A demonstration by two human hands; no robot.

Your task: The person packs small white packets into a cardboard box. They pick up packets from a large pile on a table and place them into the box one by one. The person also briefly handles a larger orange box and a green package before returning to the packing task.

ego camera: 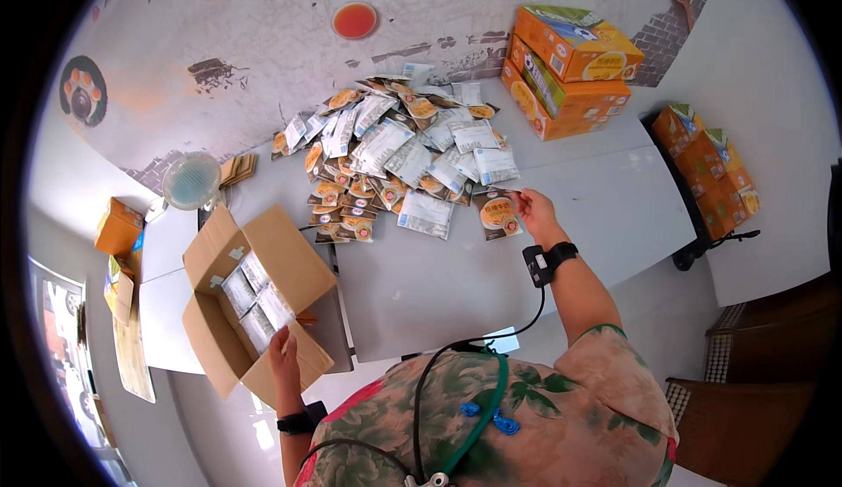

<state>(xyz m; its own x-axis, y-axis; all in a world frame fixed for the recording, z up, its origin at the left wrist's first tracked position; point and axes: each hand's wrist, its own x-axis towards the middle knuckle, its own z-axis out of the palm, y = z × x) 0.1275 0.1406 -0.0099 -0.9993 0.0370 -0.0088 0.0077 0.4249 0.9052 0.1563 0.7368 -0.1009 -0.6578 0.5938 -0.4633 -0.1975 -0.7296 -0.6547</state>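
Note:
A heap of flat packaged sachets (pixel 408 158) covers the table against the wall, some showing brown-and-orange fronts, others white printed backs. My right hand (pixel 534 212) is at the heap's right edge, its fingers pinching the upper right corner of a brown-and-orange sachet (pixel 498 216). On the left, an open cardboard box (pixel 217 322) with raised flaps holds several white-backed sachets (pixel 255 299) lying flat side by side. My left hand (pixel 284 355) is at the box's near side, by the flap and the sachets; whether its fingers grip anything is unclear.
Orange printed cartons (pixel 572 72) are stacked on the table at the back right. More cartons (pixel 710 164) rest on a dark chair at the far right. A round fan (pixel 191 181) and folded cardboard (pixel 238 168) are behind the box. A cable runs from my right wrist.

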